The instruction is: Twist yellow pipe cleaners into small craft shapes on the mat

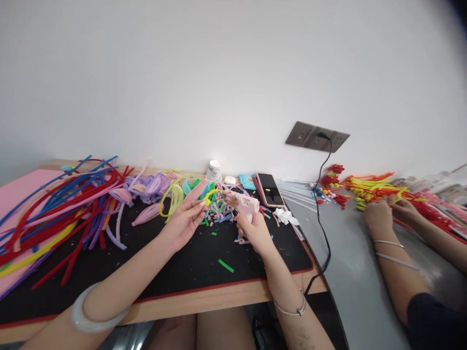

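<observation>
Between the thumb and fingers of my left hand (185, 221) is a yellow pipe cleaner (165, 204), its long end curving off to the left and a small yellow piece at the fingertips. My right hand (254, 228) grips a pink hot glue gun (245, 201) by its handle. The gun's nozzle points left toward the yellow piece; whether they touch I cannot tell. Beneath and behind both hands lie many short pipe cleaner clippings (222, 210) in mixed colours on a black mat (171, 272).
Long pipe cleaners (73, 204) heap at the left. Behind the hands stand a white cup (214, 170) and a smartphone (270, 189). A black cord (321, 228) hangs from the wall socket (316, 136). At right, a co-worker's hands (379, 216) work by yellow and orange pipe cleaners (368, 187).
</observation>
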